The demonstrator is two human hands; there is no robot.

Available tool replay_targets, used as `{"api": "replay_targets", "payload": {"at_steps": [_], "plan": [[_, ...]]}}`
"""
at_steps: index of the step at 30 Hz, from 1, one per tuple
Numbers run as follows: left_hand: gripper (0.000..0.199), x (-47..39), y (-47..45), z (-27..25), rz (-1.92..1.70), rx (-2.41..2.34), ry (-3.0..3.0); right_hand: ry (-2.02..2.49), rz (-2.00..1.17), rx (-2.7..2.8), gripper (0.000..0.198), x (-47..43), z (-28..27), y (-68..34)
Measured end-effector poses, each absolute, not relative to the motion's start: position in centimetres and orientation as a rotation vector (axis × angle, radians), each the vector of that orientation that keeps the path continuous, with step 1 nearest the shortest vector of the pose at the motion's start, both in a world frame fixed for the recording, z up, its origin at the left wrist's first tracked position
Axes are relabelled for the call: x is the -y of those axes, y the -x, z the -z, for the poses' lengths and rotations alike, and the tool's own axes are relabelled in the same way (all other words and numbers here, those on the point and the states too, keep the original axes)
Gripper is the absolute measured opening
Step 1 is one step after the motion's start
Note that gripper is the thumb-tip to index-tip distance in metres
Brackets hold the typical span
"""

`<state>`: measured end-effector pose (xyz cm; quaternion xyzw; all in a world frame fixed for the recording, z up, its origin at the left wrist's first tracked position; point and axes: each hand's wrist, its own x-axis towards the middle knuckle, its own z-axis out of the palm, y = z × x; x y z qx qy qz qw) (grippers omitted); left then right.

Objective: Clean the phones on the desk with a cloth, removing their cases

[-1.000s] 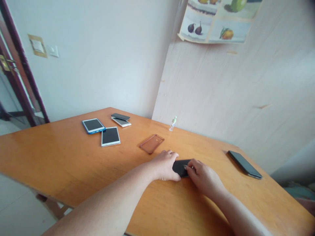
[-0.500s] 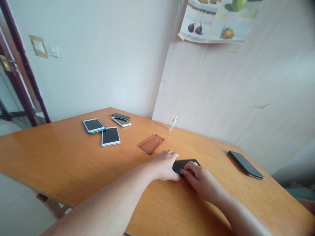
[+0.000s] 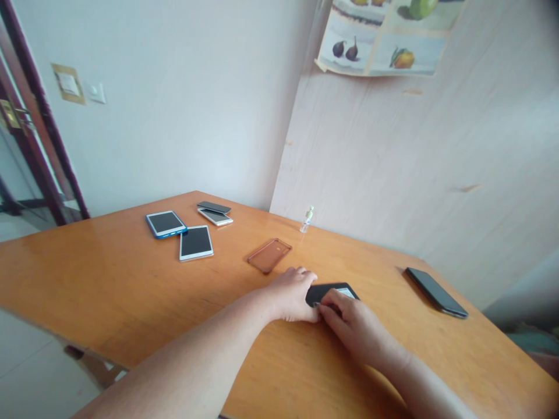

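A black phone (image 3: 325, 290) lies on the table, with a whitish patch showing toward its right end. My left hand (image 3: 293, 295) grips its left end, thumb at the near edge and fingers at the far one. Over the phone's near side, my right hand (image 3: 349, 320) is closed in a pinch. A tiny pale bit shows at its fingertips, too small to name. Just beyond my left hand lies a clear brownish phone case (image 3: 269, 255), its hollow side up.
Behind the case stands a small spray bottle (image 3: 307, 220). At the left are a blue-cased tablet (image 3: 166, 223), a white tablet (image 3: 196, 242) and two stacked phones (image 3: 215, 212). Another dark phone (image 3: 437, 293) lies near the table's right edge. A wall backs the table.
My right hand has shifted slightly left and nearer along the phone, uncovering more of the whitish patch. My left hand keeps its place.
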<state>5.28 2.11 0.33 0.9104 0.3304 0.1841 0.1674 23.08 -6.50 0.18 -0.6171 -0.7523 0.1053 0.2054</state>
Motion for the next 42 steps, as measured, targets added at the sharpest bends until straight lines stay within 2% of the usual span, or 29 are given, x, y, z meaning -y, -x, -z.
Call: {"api": "replay_targets", "payload": {"at_steps": [7, 15, 22, 30, 38, 42], "plan": [[0.068, -1.9, -5.2, -0.6, -0.508, -0.942, -2.578, 2.013, -0.002, 1.840, 0.021, 4.4, 0.6, -28.8], [0.066, -2.0, -5.3, -0.5, -0.495, -0.953, -2.599, 1.584, -0.168, 2.134, 0.022, 5.9, -0.1, -23.7], [0.067, -1.9, -5.2, -0.6, -0.503, -0.943, -2.604, 1.945, 0.039, 1.928, 0.025, 4.2, 0.6, -28.9], [0.063, -2.0, -5.4, -0.4, -0.516, -0.942, -2.589, 1.475, -0.053, 2.215, 0.027, 5.5, 0.4, -23.5], [0.064, -2.0, -5.3, -0.4, -0.524, -0.943, -2.599, 1.825, 0.170, 2.056, 0.028, 3.5, 1.4, -28.8], [0.061, -2.0, -5.3, -0.4, -0.523, -0.939, -2.602, 1.644, 0.132, 2.174, 0.034, 4.7, 1.0, -25.8]]}}
